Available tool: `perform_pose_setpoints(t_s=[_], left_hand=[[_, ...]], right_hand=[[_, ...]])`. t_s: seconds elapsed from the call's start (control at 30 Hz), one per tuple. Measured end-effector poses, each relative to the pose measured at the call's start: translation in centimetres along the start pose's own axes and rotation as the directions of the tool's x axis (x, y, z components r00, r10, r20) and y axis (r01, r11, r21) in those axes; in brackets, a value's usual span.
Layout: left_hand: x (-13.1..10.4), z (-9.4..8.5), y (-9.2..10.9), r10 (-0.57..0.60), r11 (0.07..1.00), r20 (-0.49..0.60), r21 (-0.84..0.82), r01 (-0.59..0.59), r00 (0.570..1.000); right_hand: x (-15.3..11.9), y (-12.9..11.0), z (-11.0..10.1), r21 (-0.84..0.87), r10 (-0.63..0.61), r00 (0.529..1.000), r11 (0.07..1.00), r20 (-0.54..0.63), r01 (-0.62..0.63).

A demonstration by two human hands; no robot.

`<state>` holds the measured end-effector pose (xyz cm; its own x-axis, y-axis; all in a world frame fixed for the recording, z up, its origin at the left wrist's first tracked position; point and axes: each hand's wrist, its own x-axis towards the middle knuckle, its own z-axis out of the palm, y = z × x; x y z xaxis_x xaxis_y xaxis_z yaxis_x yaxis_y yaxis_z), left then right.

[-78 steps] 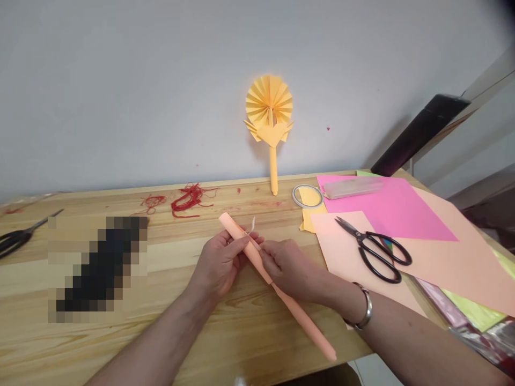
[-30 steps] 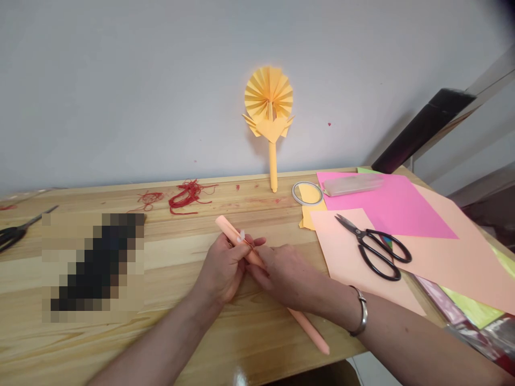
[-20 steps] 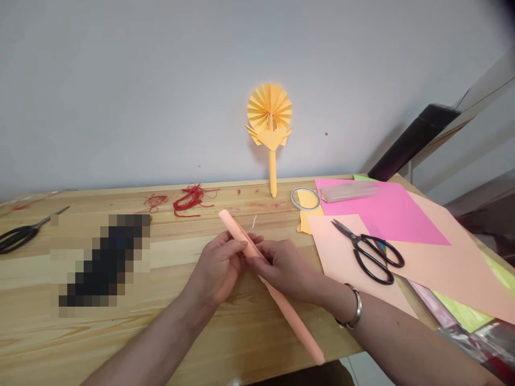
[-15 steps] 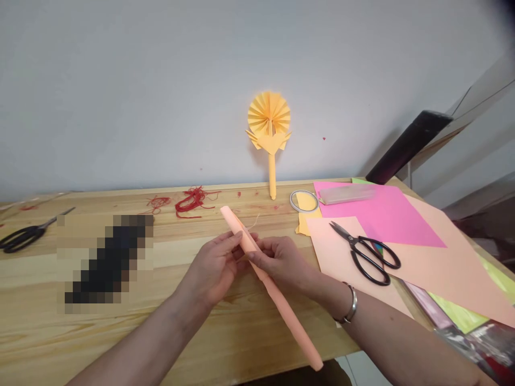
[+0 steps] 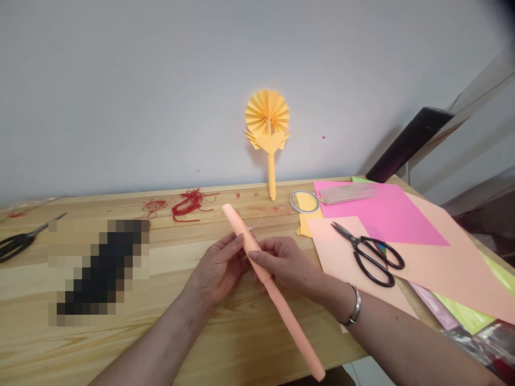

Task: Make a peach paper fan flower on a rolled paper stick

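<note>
Both hands grip a long peach paper tube (image 5: 290, 317) that slants from upper left down to lower right over the table. My left hand (image 5: 223, 264) is closed round its upper part, thumb on top. Just below, my right hand (image 5: 281, 264) pinches the tube with its thumb across the front. The upper portion looks thicker, like a second sheet wrapped over a thinner roll. A small pale strip sticks out behind the tube near the left fingertips. Fingers beneath the tube are partly hidden.
A yellow paper fan (image 5: 267, 120) leans on the wall. Black-handled scissors (image 5: 372, 257) lie on peach paper at right, near a tape ring (image 5: 304, 202) and a pink sheet (image 5: 396, 214). Red thread (image 5: 189, 205), more scissors (image 5: 18, 245) and a blurred-out dark object (image 5: 102, 271) lie left.
My hands keep hold of the paper tube, which has shifted only slightly. The camera view has moved a little, so the things on the left sit farther left.
</note>
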<state>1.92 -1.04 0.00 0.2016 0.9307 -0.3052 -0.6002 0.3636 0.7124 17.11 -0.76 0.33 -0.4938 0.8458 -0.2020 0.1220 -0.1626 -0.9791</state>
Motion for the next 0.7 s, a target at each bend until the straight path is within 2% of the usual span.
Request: perform_pose_setpoints(t_s=[0.3, 0.47, 0.57, 0.63, 0.7], left_hand=[[-0.4, 0.1, 0.3, -0.025, 0.999, 0.053, 0.03, 0.024, 0.998], [-0.4, 0.1, 0.3, -0.01, 1.0, 0.011, 0.026, 0.009, 1.0], [-0.3, 0.2, 0.3, -0.022, 1.0, -0.023, 0.016, 0.022, 0.999], [-0.3, 0.2, 0.3, -0.039, 0.999, -0.034, 0.016, 0.04, 0.999], [-0.4, 0.3, 0.3, -0.054, 0.998, -0.031, 0.01, 0.054, 0.998]], right_hand=[[-0.2, -0.2, -0.1, 0.032, -0.024, 0.997, 0.999, 0.08, 0.021], [-0.2, -0.2, -0.1, -0.002, -0.032, 0.998, 0.999, 0.057, 0.032], [0.1, -0.2, -0.5, -0.083, -0.078, 0.992, 0.994, -0.099, 0.07], [0.5, -0.2, -1.1, -0.097, -0.113, 0.958, 0.991, -0.263, 0.09], [1.0, -0.2, -1.8, -0.031, -0.109, 0.929, 0.994, -0.354, 0.104]])
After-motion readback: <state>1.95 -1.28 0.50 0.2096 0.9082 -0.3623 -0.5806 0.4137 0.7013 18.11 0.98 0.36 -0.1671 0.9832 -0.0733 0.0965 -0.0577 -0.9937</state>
